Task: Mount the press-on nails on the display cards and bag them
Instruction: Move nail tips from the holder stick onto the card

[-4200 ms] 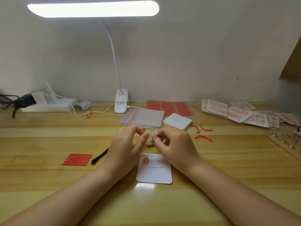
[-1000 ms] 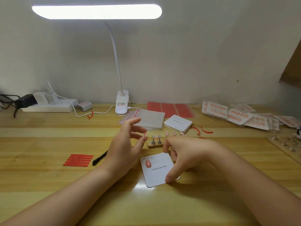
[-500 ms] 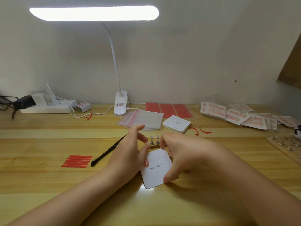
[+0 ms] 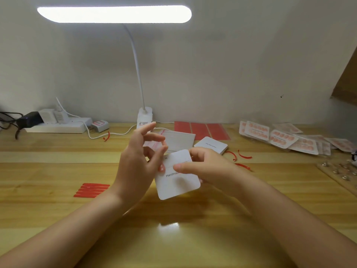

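White display card point(image 4: 176, 182) reading "Handma…", pinched by right hand point(image 4: 204, 167); left hand point(image 4: 138, 163) fingers loosely spread, empty.

wooden table point(image 4: 48, 209) under card stack point(image 4: 211, 145)

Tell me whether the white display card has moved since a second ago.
Yes. The display card has left the table; the right hand holds it raised and tilted, nearer the card stack.

You face plain off-white wall point(image 4: 231, 64). Wooden counter point(image 4: 48, 167) runs full width, light planks. Lit white lamp point(image 4: 114, 14) overhead on gooseneck, base at wall. White power strip point(image 4: 56, 127) far left. Brown panel point(image 4: 347, 80) upper right.
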Motion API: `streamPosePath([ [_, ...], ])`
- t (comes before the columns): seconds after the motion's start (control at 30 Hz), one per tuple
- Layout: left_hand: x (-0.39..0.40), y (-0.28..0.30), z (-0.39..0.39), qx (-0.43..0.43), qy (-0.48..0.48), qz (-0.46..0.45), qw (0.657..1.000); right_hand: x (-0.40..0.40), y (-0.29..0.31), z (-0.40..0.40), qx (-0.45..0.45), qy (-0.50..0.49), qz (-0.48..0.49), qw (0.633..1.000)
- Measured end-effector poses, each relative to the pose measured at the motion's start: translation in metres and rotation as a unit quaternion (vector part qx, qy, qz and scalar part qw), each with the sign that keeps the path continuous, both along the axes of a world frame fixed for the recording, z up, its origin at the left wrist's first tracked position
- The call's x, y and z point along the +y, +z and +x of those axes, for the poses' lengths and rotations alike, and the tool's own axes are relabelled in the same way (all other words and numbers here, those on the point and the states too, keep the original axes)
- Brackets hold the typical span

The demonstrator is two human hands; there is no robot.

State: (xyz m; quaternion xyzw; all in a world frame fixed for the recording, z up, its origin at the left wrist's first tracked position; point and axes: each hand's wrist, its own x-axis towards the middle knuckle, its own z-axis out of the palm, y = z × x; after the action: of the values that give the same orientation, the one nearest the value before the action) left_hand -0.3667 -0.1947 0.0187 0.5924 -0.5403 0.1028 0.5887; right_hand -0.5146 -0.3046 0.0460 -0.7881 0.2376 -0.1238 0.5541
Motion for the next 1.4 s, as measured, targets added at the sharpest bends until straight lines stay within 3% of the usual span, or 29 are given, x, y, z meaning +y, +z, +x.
streamPosePath([
  [0.07,0.001,0.004,-0.001,-0.009,0.007,-0.003,1.000,0.006,0.000,0.004,-0.052,-0.020,0.056,0.997],
  [0.27,0.005,0.024,0.000,-0.047,0.058,-0.039,0.996,0.014,0.011,0.003,-0.170,-0.054,0.108,0.978],
  [0.53,0.014,0.046,-0.010,-0.121,0.102,-0.080,0.984,0.021,0.029,-0.002,-0.222,-0.009,0.220,0.950],
  [0.8,0.013,0.045,-0.011,-0.216,0.080,-0.074,0.970,0.028,0.034,-0.003,-0.228,0.007,0.174,0.958],
  [1.03,0.014,0.048,-0.014,-0.241,0.071,-0.081,0.964,0.030,0.034,-0.003,-0.221,-0.008,0.132,0.966],
  [1.23,0.014,0.044,-0.011,-0.252,0.116,-0.064,0.959,0.032,0.035,-0.004,-0.215,-0.013,0.112,0.970],
  [1.4,0.014,0.044,-0.008,-0.340,0.177,-0.075,0.921,0.035,0.035,-0.006,-0.223,-0.007,0.091,0.971],
])
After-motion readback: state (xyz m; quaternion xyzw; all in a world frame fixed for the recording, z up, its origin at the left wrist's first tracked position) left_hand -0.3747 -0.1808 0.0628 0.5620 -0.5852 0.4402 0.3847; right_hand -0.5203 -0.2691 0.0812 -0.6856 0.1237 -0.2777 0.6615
